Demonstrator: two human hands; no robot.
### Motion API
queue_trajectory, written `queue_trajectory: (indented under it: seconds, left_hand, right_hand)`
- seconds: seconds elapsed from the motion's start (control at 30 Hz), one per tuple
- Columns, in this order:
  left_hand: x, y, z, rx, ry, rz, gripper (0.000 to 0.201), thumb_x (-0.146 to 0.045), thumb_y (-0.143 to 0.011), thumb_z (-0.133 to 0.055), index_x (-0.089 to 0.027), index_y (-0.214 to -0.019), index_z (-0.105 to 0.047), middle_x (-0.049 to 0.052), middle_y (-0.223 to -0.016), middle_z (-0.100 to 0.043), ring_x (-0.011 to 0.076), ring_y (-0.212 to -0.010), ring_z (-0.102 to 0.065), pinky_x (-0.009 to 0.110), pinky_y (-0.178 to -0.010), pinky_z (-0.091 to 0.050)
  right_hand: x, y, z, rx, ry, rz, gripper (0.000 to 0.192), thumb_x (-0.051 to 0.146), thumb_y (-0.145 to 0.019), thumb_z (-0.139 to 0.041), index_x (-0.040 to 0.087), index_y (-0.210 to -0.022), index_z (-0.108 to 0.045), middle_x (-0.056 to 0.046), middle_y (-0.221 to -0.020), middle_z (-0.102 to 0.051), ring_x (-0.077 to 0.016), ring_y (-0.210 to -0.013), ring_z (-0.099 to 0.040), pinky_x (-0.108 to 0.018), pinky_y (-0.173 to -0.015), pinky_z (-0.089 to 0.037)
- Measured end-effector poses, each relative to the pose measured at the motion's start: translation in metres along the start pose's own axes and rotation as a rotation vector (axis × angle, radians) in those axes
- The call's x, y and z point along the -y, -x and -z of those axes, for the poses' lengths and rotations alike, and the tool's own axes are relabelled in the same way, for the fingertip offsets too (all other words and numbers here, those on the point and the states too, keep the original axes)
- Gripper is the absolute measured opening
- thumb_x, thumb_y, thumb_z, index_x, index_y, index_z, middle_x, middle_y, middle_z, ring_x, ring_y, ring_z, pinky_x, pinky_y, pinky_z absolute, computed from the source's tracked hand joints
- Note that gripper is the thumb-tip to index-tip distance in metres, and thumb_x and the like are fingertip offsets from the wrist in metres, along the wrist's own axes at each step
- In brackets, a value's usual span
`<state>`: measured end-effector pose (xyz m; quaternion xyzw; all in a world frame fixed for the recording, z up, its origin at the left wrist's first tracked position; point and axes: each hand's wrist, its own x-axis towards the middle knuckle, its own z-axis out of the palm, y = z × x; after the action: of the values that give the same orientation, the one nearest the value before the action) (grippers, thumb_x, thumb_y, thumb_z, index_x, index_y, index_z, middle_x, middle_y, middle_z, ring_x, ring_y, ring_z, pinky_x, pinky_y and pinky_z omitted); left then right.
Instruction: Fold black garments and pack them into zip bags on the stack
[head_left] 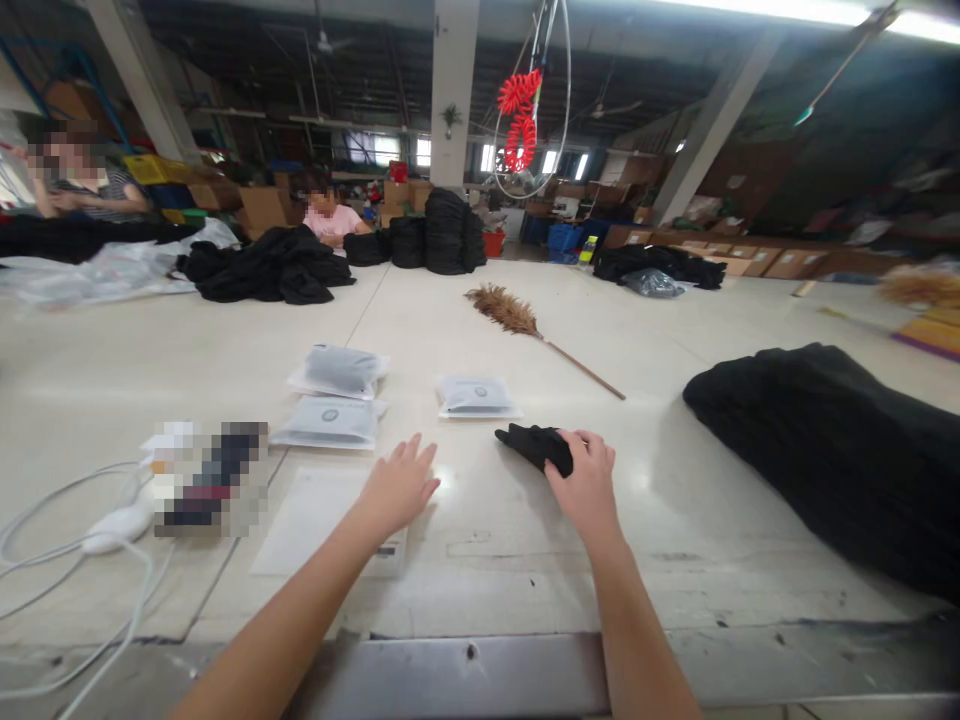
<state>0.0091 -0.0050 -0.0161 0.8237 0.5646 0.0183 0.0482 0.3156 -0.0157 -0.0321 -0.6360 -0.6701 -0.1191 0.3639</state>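
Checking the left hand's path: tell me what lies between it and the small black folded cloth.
Nothing visible: only bare table separates the left hand from the black cloth, which the right hand already touches.

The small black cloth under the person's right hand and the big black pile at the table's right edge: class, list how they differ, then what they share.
1. The small black cloth is a compact folded bundle; the big black pile is far larger and spreads loosely.
2. The right hand rests on the cloth; nothing touches the pile.
3. The cloth lies near the table's middle; the pile lies at its right edge.
Both are black fabric on the same pale table.
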Motion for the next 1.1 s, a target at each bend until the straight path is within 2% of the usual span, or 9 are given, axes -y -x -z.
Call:
queue_trajectory:
  seconds: [0.1,0.2,0.37,0.57,0.7,0.83,0.93,1.0,1.1]
  left_hand:
    - [-0.021,-0.075,-0.008,-0.198,-0.036,-0.079,0.06,-0.024,-0.093,-0.047,-0.022,-0.152,-0.032,0.015,-0.162,-0.024,0.0357,-0.146,-0.028,0.055,-0.106,-0.039]
    - [-0.03,-0.138,-0.021,-0.243,-0.082,-0.14,0.058,-0.013,-0.093,-0.041,-0.024,-0.15,-0.036,0.015,-0.16,-0.029,0.0347,-0.147,-0.025,0.061,-0.112,-0.029]
    - [-0.025,-0.172,-0.028,-0.239,-0.087,-0.159,0.055,-0.009,-0.096,-0.03,-0.019,-0.15,-0.037,0.023,-0.149,-0.042,0.0355,-0.135,-0.044,0.057,-0.103,-0.041]
    - [0.007,-0.141,-0.011,-0.232,-0.091,-0.214,0.057,-0.006,-0.094,-0.033,-0.02,-0.149,-0.038,0.017,-0.14,-0.054,0.028,-0.123,-0.056,0.043,-0.098,-0.049]
    - [0.045,-0.115,0.019,-0.288,0.033,-0.261,0.055,-0.002,-0.09,-0.037,-0.019,-0.141,-0.05,0.012,-0.135,-0.061,0.0222,-0.122,-0.059,0.035,-0.103,-0.047]
    - [0.099,-0.077,0.062,-0.558,0.091,-0.175,0.058,0.0,-0.086,-0.035,-0.021,-0.135,-0.058,0.006,-0.133,-0.064,0.0193,-0.124,-0.058,0.034,-0.11,-0.043]
    - [0.147,-0.04,0.081,-0.773,0.071,-0.09,0.059,-0.004,-0.089,-0.032,-0.023,-0.142,-0.052,0.005,-0.146,-0.054,0.0194,-0.137,-0.047,0.037,-0.115,-0.036]
    - [0.176,-0.017,0.08,-0.772,0.034,-0.068,0.062,-0.003,-0.088,-0.031,-0.025,-0.142,-0.052,0.003,-0.15,-0.049,0.02,-0.144,-0.036,0.041,-0.118,-0.032]
    - [0.206,0.011,0.061,-0.546,-0.017,0.001,0.064,-0.002,-0.084,-0.033,-0.028,-0.138,-0.057,0.003,-0.149,-0.049,0.0257,-0.149,-0.025,0.056,-0.117,-0.026]
  right_hand:
    - [0.006,0.003,-0.001,0.064,0.01,-0.001,0.036,0.016,-0.075,-0.061,0.02,-0.111,-0.063,-0.014,-0.115,-0.052,-0.0326,-0.106,-0.046,-0.05,-0.094,-0.043]
    - [0.017,0.006,-0.005,0.141,0.01,0.019,0.039,0.01,-0.072,-0.06,0.02,-0.11,-0.064,-0.013,-0.118,-0.052,-0.0318,-0.107,-0.046,-0.048,-0.095,-0.043]
    - [0.023,0.007,-0.011,0.212,-0.009,0.035,0.041,0.008,-0.069,-0.06,0.02,-0.109,-0.064,-0.013,-0.12,-0.053,-0.0319,-0.109,-0.046,-0.047,-0.094,-0.044]
    - [0.022,0.006,-0.012,0.215,0.0,0.043,0.039,0.01,-0.073,-0.059,0.019,-0.111,-0.063,-0.013,-0.119,-0.054,-0.0312,-0.108,-0.047,-0.046,-0.092,-0.045]
    - [0.022,0.007,-0.014,0.206,0.02,0.075,0.038,0.011,-0.073,-0.06,0.019,-0.11,-0.064,-0.013,-0.119,-0.054,-0.0313,-0.107,-0.047,-0.046,-0.092,-0.045]
    - [0.022,0.008,-0.016,0.188,0.027,0.104,0.036,0.013,-0.074,-0.06,0.019,-0.109,-0.064,-0.012,-0.118,-0.054,-0.0312,-0.107,-0.047,-0.046,-0.091,-0.045]
    - [0.022,0.008,-0.016,0.178,0.029,0.113,0.035,0.014,-0.075,-0.06,0.019,-0.109,-0.064,-0.013,-0.117,-0.055,-0.0309,-0.106,-0.047,-0.045,-0.089,-0.045]
    - [0.022,0.008,-0.017,0.173,0.033,0.112,0.034,0.014,-0.075,-0.06,0.02,-0.109,-0.064,-0.012,-0.117,-0.055,-0.031,-0.106,-0.047,-0.045,-0.088,-0.045]
    - [0.021,0.009,-0.019,0.169,0.038,0.117,0.035,0.014,-0.075,-0.06,0.02,-0.109,-0.064,-0.012,-0.117,-0.055,-0.0311,-0.106,-0.047,-0.045,-0.088,-0.045]
